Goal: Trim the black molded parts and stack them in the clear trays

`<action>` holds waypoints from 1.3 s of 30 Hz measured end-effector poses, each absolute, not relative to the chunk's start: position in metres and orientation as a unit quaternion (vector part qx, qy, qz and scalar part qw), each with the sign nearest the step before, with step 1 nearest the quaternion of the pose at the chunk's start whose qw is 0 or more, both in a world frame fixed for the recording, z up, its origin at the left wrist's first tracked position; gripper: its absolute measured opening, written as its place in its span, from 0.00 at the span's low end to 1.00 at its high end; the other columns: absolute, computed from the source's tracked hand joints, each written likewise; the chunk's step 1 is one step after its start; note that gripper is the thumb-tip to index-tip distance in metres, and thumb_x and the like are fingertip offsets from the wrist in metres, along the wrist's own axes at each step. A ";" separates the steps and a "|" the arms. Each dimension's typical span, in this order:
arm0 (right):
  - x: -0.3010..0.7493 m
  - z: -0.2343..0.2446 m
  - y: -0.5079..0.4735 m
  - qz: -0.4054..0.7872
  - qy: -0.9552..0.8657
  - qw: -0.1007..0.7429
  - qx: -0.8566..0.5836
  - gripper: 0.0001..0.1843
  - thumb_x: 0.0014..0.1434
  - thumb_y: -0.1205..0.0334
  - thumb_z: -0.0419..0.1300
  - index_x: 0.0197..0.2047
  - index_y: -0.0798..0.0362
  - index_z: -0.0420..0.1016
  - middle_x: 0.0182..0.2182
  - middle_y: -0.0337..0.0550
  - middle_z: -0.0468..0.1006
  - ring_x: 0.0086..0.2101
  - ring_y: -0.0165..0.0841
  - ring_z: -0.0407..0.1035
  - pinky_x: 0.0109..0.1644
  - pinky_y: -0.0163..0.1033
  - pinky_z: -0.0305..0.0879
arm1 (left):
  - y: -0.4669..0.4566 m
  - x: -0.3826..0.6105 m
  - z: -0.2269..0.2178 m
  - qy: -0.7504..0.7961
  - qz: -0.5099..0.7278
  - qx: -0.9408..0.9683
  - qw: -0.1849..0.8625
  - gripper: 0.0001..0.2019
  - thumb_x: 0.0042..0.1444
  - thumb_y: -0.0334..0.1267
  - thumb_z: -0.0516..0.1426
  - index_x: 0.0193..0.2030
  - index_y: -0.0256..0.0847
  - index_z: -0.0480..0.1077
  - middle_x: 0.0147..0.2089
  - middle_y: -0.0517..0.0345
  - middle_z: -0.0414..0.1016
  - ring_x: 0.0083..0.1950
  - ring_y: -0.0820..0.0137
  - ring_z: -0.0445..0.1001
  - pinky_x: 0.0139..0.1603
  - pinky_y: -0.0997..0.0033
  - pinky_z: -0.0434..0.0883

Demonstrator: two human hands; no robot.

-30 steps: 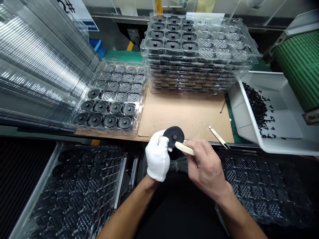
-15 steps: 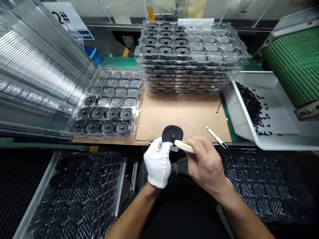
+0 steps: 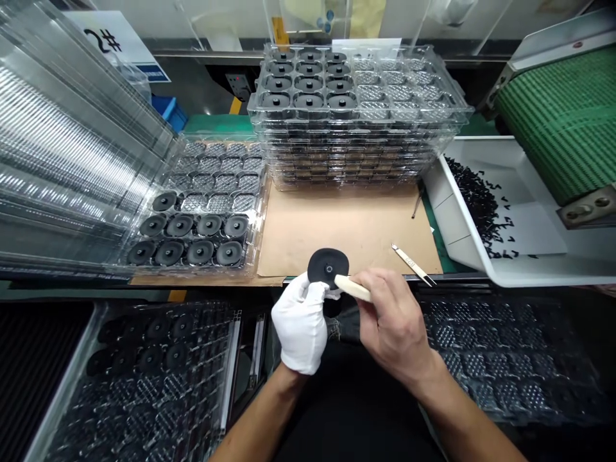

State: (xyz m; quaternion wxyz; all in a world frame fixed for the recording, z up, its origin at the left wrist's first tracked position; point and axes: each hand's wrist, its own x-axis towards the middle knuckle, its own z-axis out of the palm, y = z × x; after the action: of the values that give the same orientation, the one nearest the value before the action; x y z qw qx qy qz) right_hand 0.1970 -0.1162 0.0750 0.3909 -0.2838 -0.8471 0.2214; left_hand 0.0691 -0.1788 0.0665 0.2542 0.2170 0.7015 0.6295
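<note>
Head view first: I see the gloved left hand [image 3: 301,324] pinching the black disc [image 3: 327,263] near its lower edge, whereas a second ago its fingers sat more to the left side, so the grip has shifted. My right hand [image 3: 392,314] still grasps the pale tool [image 3: 353,288], tip at the disc's lower right rim; whether it touches, I can't tell. I judge this disc still being worked, raised near the cardboard sheet's [image 3: 346,221] front edge.

Beyond the green worktop [image 3: 216,124] I see clear panels [image 3: 409,25]; a socket box [image 3: 240,88] (its tiny red light [image 3: 237,78] glowing) sits below them, and a green belt [image 3: 563,115] looms on the right.
</note>
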 end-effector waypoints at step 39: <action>0.207 0.075 -0.099 0.243 -0.878 0.303 -0.279 0.15 0.64 0.76 0.53 0.50 0.54 0.73 0.43 0.48 0.77 0.44 0.39 0.68 0.50 0.48 0.68 | -0.193 0.079 0.066 0.717 0.554 0.247 0.344 0.15 0.60 0.32 0.56 0.50 0.39 0.80 0.27 0.64 0.75 0.24 0.76 0.68 0.27 0.79 0.69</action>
State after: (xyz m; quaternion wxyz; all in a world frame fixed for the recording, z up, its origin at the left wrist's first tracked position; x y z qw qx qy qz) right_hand 0.2066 -0.0988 0.0750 0.3026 -0.2789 -0.8783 0.2431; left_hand 0.0790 -0.1933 0.0657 0.3436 0.2473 0.7167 0.5542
